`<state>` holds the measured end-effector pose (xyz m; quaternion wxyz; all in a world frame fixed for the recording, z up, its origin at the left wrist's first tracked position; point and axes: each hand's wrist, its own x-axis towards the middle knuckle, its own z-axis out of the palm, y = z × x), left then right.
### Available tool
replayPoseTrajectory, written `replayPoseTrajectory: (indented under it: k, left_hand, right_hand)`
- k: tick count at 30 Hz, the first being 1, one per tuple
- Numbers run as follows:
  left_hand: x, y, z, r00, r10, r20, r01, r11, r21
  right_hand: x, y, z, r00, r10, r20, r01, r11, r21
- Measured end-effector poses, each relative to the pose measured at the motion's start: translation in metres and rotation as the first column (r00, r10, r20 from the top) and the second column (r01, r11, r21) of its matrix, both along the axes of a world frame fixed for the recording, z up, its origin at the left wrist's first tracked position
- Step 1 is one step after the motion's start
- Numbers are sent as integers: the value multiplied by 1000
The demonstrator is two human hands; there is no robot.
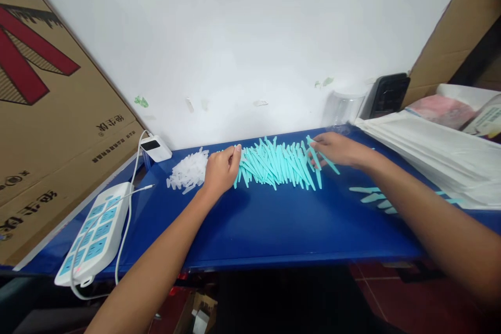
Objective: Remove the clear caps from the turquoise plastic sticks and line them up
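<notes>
A long pile of thin teal plastic sticks (270,164) with narrow, flattened ends lies across the back of the blue table. To its left is a heap of small, translucent white plastic pieces (188,169). Between the two heaps, my left hand (222,169) is closed with the thumb on top; whatever is inside the fingers is hidden. My right hand (329,148) is at the right end of the teal pile, its fingertips pinched around a teal stick (314,155), slightly blurred. Several separate teal sticks (371,195) lie beside my right forearm.
At left, a white power strip (96,232) with a cable and a small white device (156,147) stand near a large cardboard box (50,130). A clear plastic container (346,107), a dark device (387,95) and stacked white bags (434,151) are at right. A white wall (235,36) rises behind.
</notes>
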<state>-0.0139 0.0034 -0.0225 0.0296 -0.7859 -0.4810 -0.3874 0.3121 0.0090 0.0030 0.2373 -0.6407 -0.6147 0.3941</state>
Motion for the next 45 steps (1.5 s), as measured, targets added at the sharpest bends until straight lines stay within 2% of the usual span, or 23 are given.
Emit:
replayPoseTrajectory:
  k: [4, 7, 10, 12, 14, 17, 21, 25, 28, 30, 32, 35, 38, 41, 45]
  left_hand:
    - [-5, 2, 6, 965, 120, -233, -128, 992, -21]
    - [-17, 5, 19, 863, 266, -429, -306, 952, -27]
    - [-34, 10, 30, 751, 398, -527, -478, 878, -19]
    - [-47, 13, 35, 700, 449, -555, -554, 832, -27]
    - [-59, 16, 38, 672, 478, -565, -600, 799, -38]
    - [-76, 20, 41, 651, 498, -573, -648, 758, -77]
    - [-89, 23, 44, 630, 498, -595, -694, 706, -144]
    - [-90, 25, 46, 655, 436, -617, -666, 719, -199]
    - [-94, 26, 47, 676, 393, -623, -641, 732, -233]
    - [-101, 27, 48, 671, 412, -617, -652, 724, -226]
    - [-110, 28, 49, 655, 436, -618, -683, 691, -236]
    - [-125, 32, 49, 631, 413, -657, -727, 611, -313]
    - [-136, 37, 45, 646, 339, -684, -726, 549, -414]
    - [-142, 41, 41, 657, 305, -689, -721, 522, -456]
    - [-144, 41, 40, 639, 325, -697, -738, 515, -436]
  right_hand:
    - [3, 1, 0, 998, 7, -55, -7, 1000, 12]
    - [10, 3, 0, 999, 7, -47, -5, 999, 35]
    - [18, 6, 1, 981, 59, 183, -65, 997, 29]
    - [23, 7, 2, 916, 154, 372, -156, 987, -23]
    - [24, 6, 2, 840, 257, 479, -242, 966, -93]
    - [21, 3, 1, 800, 357, 482, -319, 934, -162]
    - [14, 0, 2, 824, 396, 405, -369, 918, -145]
    - [16, 3, 3, 851, 342, 398, -341, 937, -78]
    - [19, 3, 3, 814, 352, 463, -347, 932, -99]
    - [18, 2, 2, 788, 388, 477, -372, 919, -132]
    - [16, 1, 0, 787, 417, 455, -399, 906, -140]
    - [13, 0, -2, 801, 436, 411, -428, 896, -118]
    - [13, 3, -4, 820, 392, 418, -396, 915, -82]
    - [17, 9, -6, 826, 302, 476, -323, 946, -39]
    - [35, 21, -5, 760, 49, 648, -142, 986, 92]
